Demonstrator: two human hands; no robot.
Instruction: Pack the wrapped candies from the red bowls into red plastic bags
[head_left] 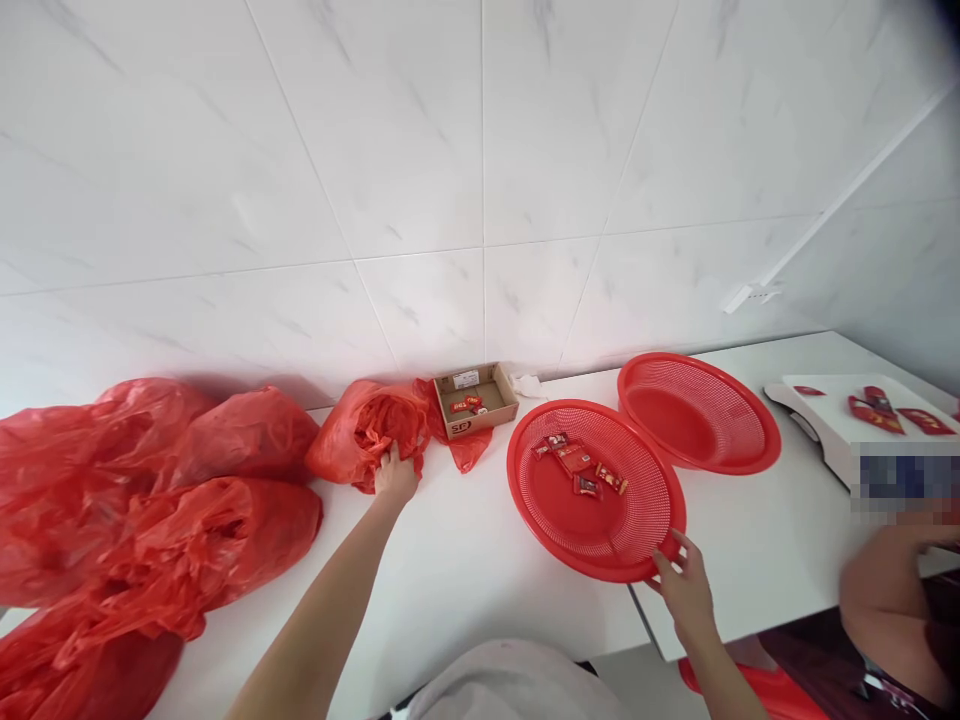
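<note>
My left hand (396, 476) has its fingers curled into the gathered mouth of a red plastic bag (337, 448); the fingertips are partly hidden in its folds. What the bag holds does not show. On the other side, my right hand (684, 585) grips the near right rim of a red mesh basket (536, 530), thumb on top. Several small wrapped snacks (576, 460) in red packaging lie in the basket, toward its far left part. Between bag and basket, a shallow cardboard box (495, 415) holds a few red packets (469, 404).
A second red basket (697, 440) stands behind the first. Several full red bags (225, 545) crowd the left side. At right, a white scale (832, 410) carries red packets, with a co-worker's arm (885, 590) close by. A tiled wall (420, 180) bounds the table's back.
</note>
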